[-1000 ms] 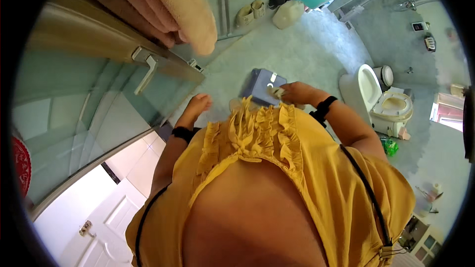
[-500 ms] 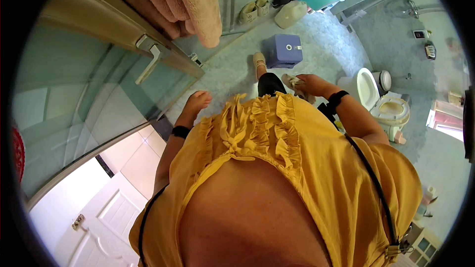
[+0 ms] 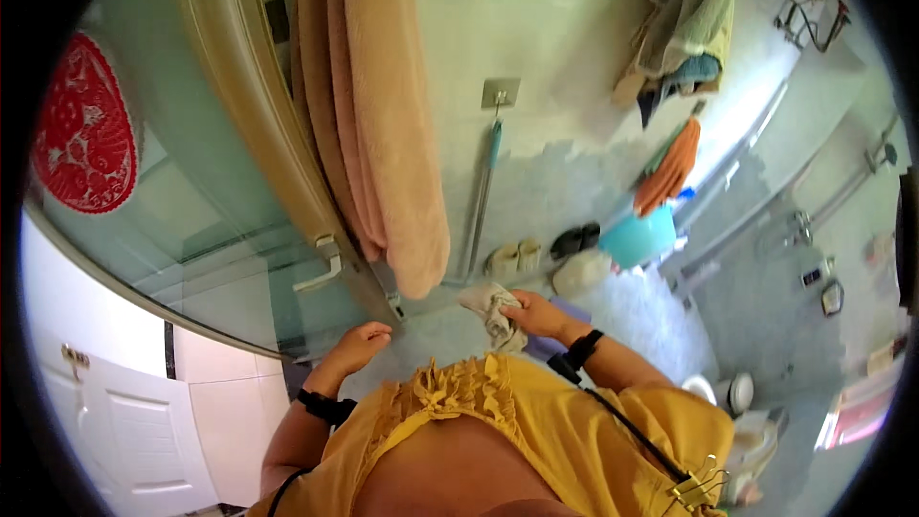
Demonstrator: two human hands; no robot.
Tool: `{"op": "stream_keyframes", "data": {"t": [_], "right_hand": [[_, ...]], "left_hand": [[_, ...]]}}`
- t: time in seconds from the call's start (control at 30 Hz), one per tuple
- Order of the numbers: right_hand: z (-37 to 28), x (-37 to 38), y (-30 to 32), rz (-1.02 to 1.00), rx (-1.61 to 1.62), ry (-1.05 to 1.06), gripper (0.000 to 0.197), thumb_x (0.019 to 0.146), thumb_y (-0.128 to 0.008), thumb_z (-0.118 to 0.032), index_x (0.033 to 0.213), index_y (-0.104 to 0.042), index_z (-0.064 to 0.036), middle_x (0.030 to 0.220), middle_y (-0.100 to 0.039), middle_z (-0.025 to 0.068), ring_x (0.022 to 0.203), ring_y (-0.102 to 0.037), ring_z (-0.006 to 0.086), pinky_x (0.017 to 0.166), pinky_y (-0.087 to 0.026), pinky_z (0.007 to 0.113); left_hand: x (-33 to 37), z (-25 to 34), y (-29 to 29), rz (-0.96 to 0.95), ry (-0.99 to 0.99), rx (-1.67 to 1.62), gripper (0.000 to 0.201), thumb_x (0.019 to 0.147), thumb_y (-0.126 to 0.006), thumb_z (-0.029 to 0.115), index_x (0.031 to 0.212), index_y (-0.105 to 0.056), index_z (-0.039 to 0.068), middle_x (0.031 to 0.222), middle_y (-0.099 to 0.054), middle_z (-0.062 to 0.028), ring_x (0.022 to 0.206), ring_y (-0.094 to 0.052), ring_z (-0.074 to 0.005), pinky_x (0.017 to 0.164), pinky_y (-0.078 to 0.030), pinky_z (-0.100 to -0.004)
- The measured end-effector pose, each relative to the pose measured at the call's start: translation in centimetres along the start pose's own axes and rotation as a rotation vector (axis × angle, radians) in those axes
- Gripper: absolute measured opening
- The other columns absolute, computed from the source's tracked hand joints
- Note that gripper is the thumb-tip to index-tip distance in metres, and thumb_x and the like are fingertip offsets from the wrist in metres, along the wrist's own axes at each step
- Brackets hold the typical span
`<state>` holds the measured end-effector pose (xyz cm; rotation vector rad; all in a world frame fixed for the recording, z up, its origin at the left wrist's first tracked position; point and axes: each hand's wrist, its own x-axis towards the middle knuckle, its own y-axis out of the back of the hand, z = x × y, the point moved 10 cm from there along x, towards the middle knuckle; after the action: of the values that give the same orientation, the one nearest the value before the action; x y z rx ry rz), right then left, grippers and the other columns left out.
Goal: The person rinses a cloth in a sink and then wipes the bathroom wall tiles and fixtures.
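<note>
My right hand (image 3: pixel 539 314) grips a crumpled whitish cloth (image 3: pixel 496 311) in front of my body, with part of the cloth hanging loose below the fingers. To the left, my left hand (image 3: pixel 366 343) is raised near the door's lower edge, its fingers curled in and nothing seen in them. Just beyond that hand is the door handle (image 3: pixel 324 266), apart from it. Large tan towels (image 3: pixel 397 134) hang between the glass door (image 3: pixel 191 258) and the wall, ahead of both hands.
A blue-purple stool (image 3: pixel 565 316) stands partly behind my right arm. Slippers (image 3: pixel 515 257), a whitish jug (image 3: pixel 582 273) and a turquoise basin (image 3: pixel 639 236) line the wall. A long-handled pole (image 3: pixel 486 187) hangs there. An orange cloth (image 3: pixel 670 168) hangs above the basin. At right are toilet fixtures (image 3: pixel 704 388).
The view has tilted up, showing more wall, the pole and the hanging cloths. My right hand has lifted the cloth forward and leftward. The left hand stays curled near the door.
</note>
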<state>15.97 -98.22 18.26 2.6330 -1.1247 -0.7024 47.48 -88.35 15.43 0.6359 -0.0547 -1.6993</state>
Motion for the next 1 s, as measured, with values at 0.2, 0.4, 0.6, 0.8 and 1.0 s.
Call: {"op": "stream_keyframes", "data": {"t": [0.2,0.4,0.6,0.8,1.0], "right_hand": [[-5.9,-2.0,12.4,0.262,0.342,0.363,0.032,0.099,-0.057,-0.021,0.123,-0.06,-0.0009,0.106,-0.067,0.0047,0.096,-0.059,0.0114,0.086,-0.049,0.03],[-23.0,-5.4,26.5,0.75,0.029,0.917,0.029,0.095,-0.056,-0.011,0.121,-0.059,0.0012,0.111,-0.067,0.0114,0.1,-0.061,0.0195,0.088,-0.049,0.034],[-36.4,-5.9,33.0,1.112,-0.408,1.406,0.042,0.081,-0.069,-0.011,0.118,-0.055,0.0001,0.132,-0.047,0.0228,0.119,-0.047,0.0401,0.1,-0.039,0.046],[-40.6,-1.8,28.6,1.171,-0.93,1.342,0.07,0.064,-0.086,-0.029,0.121,-0.054,-0.0014,0.149,-0.03,0.0285,0.134,-0.029,0.0522,0.111,-0.024,0.062],[-49.2,-3.1,26.7,1.362,-0.775,1.477,0.069,0.069,-0.081,-0.034,0.124,-0.054,-0.0017,0.148,-0.034,0.0283,0.134,-0.032,0.05,0.111,-0.025,0.059]], "left_hand": [[0.1,24.8,-5.7,-0.061,-0.369,0.024,0.036,0.096,-0.059,0.022,0.126,-0.059,0.002,0.12,-0.065,-0.0137,0.111,-0.061,-0.0232,0.094,-0.048,-0.0356],[-0.6,51.2,-5.0,0.539,-1.174,0.507,0.043,0.095,-0.057,0.02,0.133,-0.052,0.0,0.144,-0.045,-0.0207,0.135,-0.042,-0.0344,0.113,-0.033,-0.0419],[2.2,62.6,6.4,1.394,-1.246,0.716,0.052,0.094,-0.057,0.021,0.14,-0.045,0.001,0.152,-0.033,-0.0238,0.142,-0.03,-0.0402,0.117,-0.024,-0.0465],[-0.1,60.2,16.7,1.615,-0.859,0.865,0.065,0.094,-0.056,0.023,0.148,-0.03,-0.002,0.156,-0.024,-0.0261,0.145,-0.02,-0.0416,0.119,-0.017,-0.0474],[-0.3,59.6,20.7,1.668,-1.003,0.716,0.068,0.095,-0.055,0.025,0.149,-0.025,-0.006,0.157,-0.019,-0.0268,0.146,-0.018,-0.0415,0.12,-0.017,-0.0458]]}}
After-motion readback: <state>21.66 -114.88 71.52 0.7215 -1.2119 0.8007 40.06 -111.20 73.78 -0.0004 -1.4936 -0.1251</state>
